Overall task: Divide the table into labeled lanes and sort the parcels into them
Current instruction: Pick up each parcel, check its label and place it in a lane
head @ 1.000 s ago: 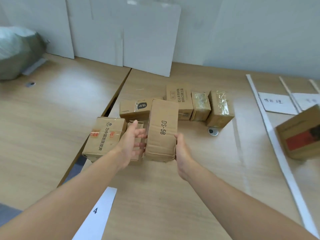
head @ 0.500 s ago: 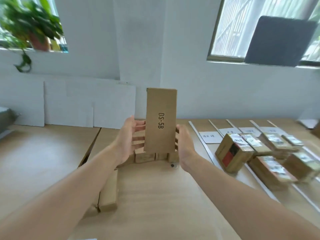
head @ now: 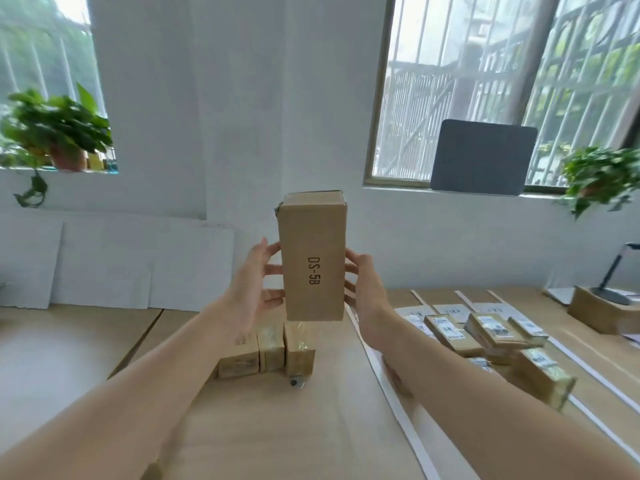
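Two bare forearms reach in from the lower corners of the frame over the wooden table [head: 277, 427]. A white strip [head: 393, 396] runs along the tabletop from the lower right toward the centre and passes under the right forearm. Just left of it, at lower centre, a small round dark object [head: 297, 382] lies on the wood. It is touching or just beside the nearest of three small parcels [head: 266, 351], which stand side by side in a row.

Above that row, at the centre of the frame, the cardboard box [head: 313, 258] marked "DS-5B" is held upright, clear of the table. The left hand [head: 254, 289] grasps its left side and the right hand [head: 363, 289] grasps its right side, with the fingers of both wrapping toward the back face.

On the right of the frame, sorted parcels [head: 485, 336] with printed stickers lie between further white strips. Beyond them are paper labels [head: 453, 310], whose writing is too small to read.

Farther back, white boards [head: 138, 265] lean against the wall at middle left. A potted plant [head: 59, 133] sits in the upper-left window. A dark panel [head: 481, 157] stands in the right window, with a second plant [head: 599, 178] beside it.
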Tool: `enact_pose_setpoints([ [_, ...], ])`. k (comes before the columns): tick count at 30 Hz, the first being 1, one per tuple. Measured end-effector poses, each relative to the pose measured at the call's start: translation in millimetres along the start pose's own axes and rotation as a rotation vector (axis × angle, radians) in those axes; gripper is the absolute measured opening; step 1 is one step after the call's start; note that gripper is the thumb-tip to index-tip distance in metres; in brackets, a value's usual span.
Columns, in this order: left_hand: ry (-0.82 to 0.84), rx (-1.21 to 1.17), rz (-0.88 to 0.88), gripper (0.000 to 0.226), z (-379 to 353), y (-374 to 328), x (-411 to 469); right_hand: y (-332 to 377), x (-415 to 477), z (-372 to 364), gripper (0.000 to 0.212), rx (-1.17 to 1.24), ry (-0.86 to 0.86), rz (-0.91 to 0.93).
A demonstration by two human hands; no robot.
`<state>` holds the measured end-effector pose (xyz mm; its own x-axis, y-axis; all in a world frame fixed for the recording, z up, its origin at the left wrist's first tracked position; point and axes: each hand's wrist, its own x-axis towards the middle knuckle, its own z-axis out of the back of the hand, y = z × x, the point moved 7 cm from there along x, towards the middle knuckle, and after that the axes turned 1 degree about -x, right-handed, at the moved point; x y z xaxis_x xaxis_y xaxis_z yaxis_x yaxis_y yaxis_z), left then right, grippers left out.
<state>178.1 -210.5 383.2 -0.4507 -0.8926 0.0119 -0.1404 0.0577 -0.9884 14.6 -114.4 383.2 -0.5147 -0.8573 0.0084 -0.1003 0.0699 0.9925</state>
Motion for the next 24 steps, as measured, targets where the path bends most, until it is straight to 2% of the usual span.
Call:
enact_pose_setpoints([
  [10,-0.039,0.055,0.049,0.054,-71,32,-20,-15,13,94,0.031,0.036,0.038,-0.06],
  [19,-0.107,0.091,-0.005,0.058,-71,26,-21,-11,0,97,0.016,-0.019,0.148,-0.033],
  [20,-0.127,0.083,0.003,0.063,-69,27,-21,-11,0,94,0.019,-0.026,0.166,-0.027],
  [22,-0.142,0.076,0.014,0.073,-64,29,-20,-11,3,90,0.042,-0.033,0.18,-0.015],
  [24,-0.149,0.075,0.016,0.079,-63,28,-19,-14,10,88,0.056,-0.021,0.194,0.001],
])
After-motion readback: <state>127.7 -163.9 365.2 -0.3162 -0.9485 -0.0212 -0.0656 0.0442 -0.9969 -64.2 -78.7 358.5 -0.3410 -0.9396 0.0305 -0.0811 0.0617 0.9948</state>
